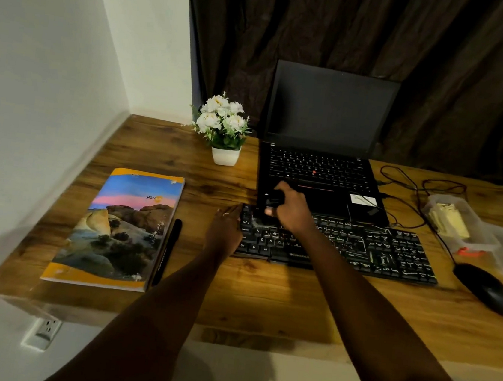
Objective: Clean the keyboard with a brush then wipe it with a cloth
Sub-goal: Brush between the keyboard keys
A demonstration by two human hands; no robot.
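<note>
Brushing stage, head view. Risk: the keyboard (362, 250) lies loose on the desk (263, 295), so a hard stroke could push it into the laptop (318, 166) just behind, or flick dust onto the laptop's own keys; a slack grip would drop the brush (272, 206). The right hand (292, 209) is curled round a dark object, apparently the brush, though it blurs against the black keys, held over the keyboard's far left corner. The left hand (224, 228), fingers fairly straight, rests against the keyboard's left edge, holding nothing
</note>
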